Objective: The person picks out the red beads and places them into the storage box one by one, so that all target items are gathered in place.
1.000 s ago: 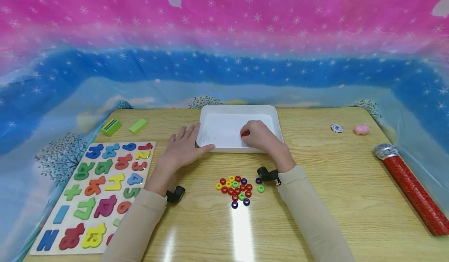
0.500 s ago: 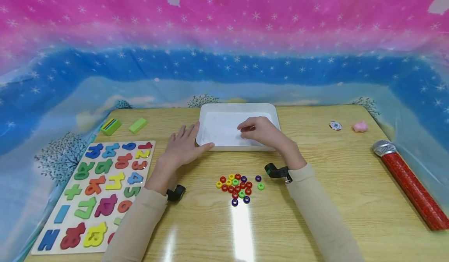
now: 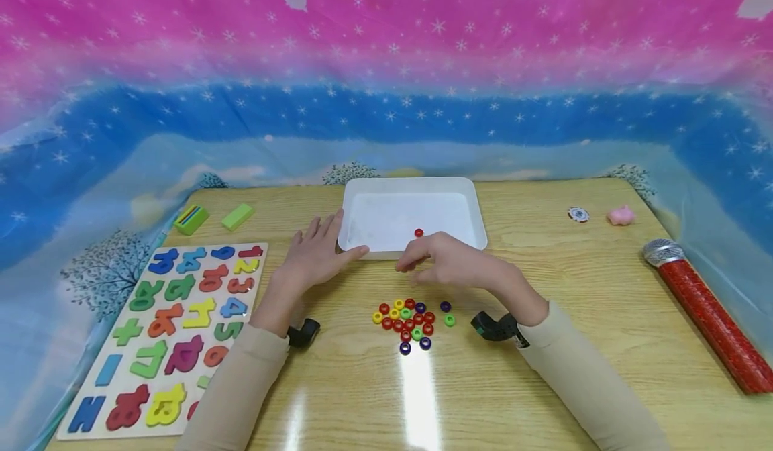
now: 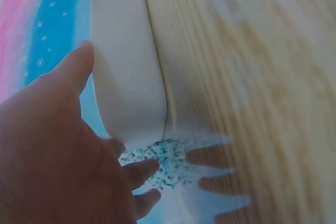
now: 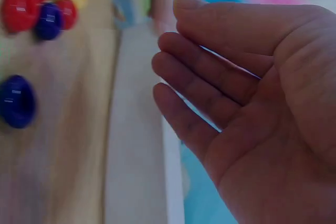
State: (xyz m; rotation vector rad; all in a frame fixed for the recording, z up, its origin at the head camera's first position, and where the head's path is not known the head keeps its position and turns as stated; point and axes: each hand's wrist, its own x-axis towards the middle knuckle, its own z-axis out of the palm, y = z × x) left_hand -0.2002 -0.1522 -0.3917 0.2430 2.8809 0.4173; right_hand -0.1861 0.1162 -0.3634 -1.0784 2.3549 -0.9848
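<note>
A white tray (image 3: 386,203) lies at the back of the table with one red bead (image 3: 419,233) inside, toward its front. My left hand (image 3: 314,256) touches the tray's left front corner, thumb along the front wall and fingers spread by the left side; the left wrist view shows the thumb on the tray wall (image 4: 126,61). Between the tray's front edge and a loose cluster of red, yellow, green and purple beads (image 3: 408,325) hovers my right hand (image 3: 449,260). Its fingers are loosely bent and hold nothing, as the right wrist view shows. A purple bead (image 5: 18,101) appears near it there.
At the left lies a number puzzle board (image 3: 135,330), with two green blocks (image 3: 237,217) behind it. A poker chip (image 3: 578,215), a pink pig figure (image 3: 621,216) and a red microphone (image 3: 706,310) lie at the right. Patterned cloth (image 3: 386,115) rises behind the table.
My right hand has let go of the red bead in the tray and moved back toward the bead cluster, out over the front edge. My left hand stays at the tray corner.
</note>
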